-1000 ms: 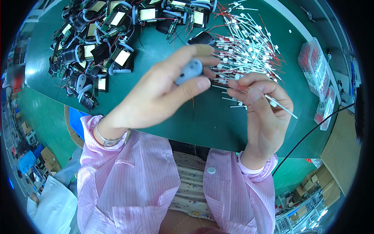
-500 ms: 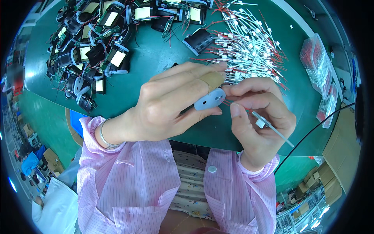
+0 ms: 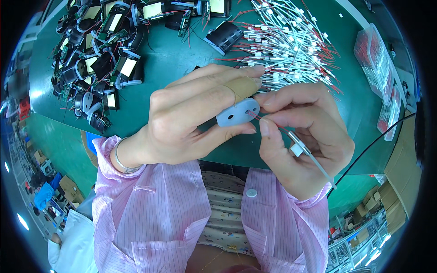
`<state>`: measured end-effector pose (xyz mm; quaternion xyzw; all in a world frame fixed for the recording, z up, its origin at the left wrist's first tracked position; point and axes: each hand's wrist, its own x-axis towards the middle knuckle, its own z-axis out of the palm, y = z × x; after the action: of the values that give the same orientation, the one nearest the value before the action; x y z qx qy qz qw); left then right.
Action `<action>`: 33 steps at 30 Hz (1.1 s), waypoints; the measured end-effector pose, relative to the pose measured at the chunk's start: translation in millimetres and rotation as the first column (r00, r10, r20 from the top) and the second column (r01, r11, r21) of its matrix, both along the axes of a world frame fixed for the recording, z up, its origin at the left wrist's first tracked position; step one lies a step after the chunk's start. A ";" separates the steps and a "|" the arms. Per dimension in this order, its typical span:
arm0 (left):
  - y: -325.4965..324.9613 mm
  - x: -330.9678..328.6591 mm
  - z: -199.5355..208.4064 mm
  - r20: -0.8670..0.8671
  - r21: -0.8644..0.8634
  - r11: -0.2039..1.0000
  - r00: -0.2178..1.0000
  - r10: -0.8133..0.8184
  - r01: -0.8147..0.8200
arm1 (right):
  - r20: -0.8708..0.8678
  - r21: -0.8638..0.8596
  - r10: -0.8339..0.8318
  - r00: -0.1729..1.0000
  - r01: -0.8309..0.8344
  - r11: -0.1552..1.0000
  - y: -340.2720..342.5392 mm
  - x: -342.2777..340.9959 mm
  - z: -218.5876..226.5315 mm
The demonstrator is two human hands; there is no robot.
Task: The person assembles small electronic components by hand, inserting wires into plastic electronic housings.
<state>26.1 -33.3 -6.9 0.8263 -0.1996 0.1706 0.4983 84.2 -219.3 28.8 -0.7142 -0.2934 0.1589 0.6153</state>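
Note:
My left hand (image 3: 182,116) is closed round a small device whose grey-blue oval end cap (image 3: 237,113) faces me; its body is hidden behind my fingers. The cap has a black hole at one end and smaller holes at the other. Thin red wires (image 3: 257,117) run from one of these small holes to my right hand (image 3: 314,141), which pinches them between thumb and fingers. From the same wires hangs a wired lead (image 3: 298,146) with a metal sleeve, a white block and a pale thin tube, lying across my right palm.
Black devices (image 3: 91,63) with grey-blue caps, green boards and pale yellow pads are heaped at the far left. A loose black housing (image 3: 225,36) lies beside a pile of similar leads (image 3: 291,45). Clear plastic boxes (image 3: 375,63) of leads stand at the right, near a black cable (image 3: 371,148).
My left hand and the capped device have shifted slightly left. The right fingers still pinch the red wires, and more wire shows between them and the cap.

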 end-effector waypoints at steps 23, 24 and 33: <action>2.3 1.9 -0.3 0.063 0.041 0.999 0.998 -0.023 0.020 | 0.342 -0.017 0.036 0.939 -0.032 0.999 4.9 3.9 -2.5; 2.7 2.2 -0.9 0.063 0.040 0.999 0.998 -0.021 0.018 | 0.342 -0.017 0.038 0.939 -0.034 0.999 5.3 3.7 -3.2; 2.8 1.9 2.1 0.017 -0.034 0.999 0.999 -0.034 0.034 | 0.374 0.021 0.062 0.925 -0.075 0.997 4.7 3.8 -2.8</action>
<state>28.0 -30.5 -4.9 0.8128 -0.2148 0.1724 0.5133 87.9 -214.6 26.0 -0.7098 -0.4326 0.0365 0.5547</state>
